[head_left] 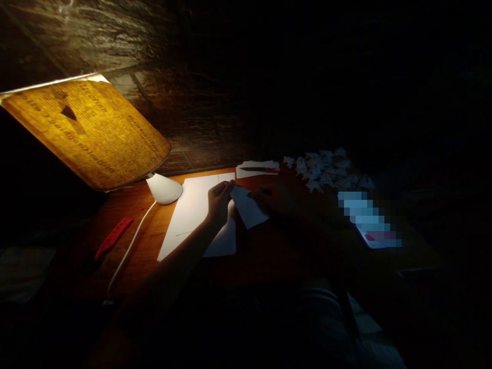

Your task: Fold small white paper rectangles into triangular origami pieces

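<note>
A small piece of white paper (250,209) is held up between my two hands, over the right edge of larger white sheets. My left hand (220,201) pinches its upper left corner, lit by the lamp. At its upper right side, my right hand (271,197) is in shadow with the fingers closed on the paper's edge. The large white sheets (196,205) lie flat on the table under my left hand and forearm, with a thin line drawn near their lower left.
A lamp with a yellow printed shade (115,138) and white base (164,188) stands at left, its white cable (130,246) running forward. A red strap (114,236) lies beside it. Behind are a knife-like tool (258,169) on paper slips, folded paper pieces (323,166), and a glowing phone (367,218) at right.
</note>
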`<action>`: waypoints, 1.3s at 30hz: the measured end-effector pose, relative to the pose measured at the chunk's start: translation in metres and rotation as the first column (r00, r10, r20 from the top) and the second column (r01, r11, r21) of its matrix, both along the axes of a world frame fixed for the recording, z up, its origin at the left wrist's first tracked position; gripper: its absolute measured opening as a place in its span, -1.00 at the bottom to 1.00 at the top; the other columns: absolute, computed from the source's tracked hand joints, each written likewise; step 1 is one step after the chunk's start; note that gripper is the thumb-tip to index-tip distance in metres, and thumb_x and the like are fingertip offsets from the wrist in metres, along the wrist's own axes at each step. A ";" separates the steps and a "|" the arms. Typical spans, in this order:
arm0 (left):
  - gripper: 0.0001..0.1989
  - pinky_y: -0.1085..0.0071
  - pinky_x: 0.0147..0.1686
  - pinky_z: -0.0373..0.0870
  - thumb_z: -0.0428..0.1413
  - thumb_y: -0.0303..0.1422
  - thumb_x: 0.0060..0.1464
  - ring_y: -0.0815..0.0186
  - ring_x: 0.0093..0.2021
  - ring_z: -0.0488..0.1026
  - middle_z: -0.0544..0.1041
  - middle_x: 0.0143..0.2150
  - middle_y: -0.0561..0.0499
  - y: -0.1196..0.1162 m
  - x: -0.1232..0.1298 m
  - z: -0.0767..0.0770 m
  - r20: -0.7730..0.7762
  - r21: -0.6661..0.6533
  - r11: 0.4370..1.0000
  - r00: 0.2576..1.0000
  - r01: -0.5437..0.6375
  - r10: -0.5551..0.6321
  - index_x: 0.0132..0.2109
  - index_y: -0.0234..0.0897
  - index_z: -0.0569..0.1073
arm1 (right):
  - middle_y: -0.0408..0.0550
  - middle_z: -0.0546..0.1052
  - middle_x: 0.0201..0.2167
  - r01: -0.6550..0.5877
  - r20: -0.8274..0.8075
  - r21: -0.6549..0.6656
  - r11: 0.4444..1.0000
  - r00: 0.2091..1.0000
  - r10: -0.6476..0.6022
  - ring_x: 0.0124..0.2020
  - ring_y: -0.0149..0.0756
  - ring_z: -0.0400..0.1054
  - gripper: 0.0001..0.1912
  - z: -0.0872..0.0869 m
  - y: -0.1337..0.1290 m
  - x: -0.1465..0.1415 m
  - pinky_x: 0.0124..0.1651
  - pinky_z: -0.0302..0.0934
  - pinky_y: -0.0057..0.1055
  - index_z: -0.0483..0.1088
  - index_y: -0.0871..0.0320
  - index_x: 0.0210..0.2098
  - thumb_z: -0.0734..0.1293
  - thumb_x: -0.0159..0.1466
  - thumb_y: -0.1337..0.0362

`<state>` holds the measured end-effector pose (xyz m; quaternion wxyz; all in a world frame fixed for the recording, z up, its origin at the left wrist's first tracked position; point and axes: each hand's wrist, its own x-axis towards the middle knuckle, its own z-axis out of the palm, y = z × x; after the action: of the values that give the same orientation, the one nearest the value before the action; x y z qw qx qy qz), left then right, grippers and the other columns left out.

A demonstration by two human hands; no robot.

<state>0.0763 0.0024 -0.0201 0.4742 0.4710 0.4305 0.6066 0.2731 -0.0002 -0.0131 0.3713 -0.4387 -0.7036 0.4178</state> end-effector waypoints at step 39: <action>-0.61 0.42 -0.40 0.38 0.35 -0.02 -0.01 0.35 -0.47 0.42 0.52 -0.47 0.06 0.007 0.001 -0.016 0.188 -0.126 0.976 0.970 0.177 -0.152 -0.34 -0.27 0.50 | 0.02 0.65 -0.37 -0.010 0.001 0.039 0.999 1.000 0.010 -0.31 -0.09 0.46 -0.59 -0.013 0.004 0.000 -0.28 0.30 -0.27 0.59 0.11 -0.36 0.35 0.32 -0.10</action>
<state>0.0777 0.0095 -0.0365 0.5916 0.4144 0.3881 0.5724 0.2727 0.0037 -0.0258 0.3775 -0.4278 -0.7140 0.4058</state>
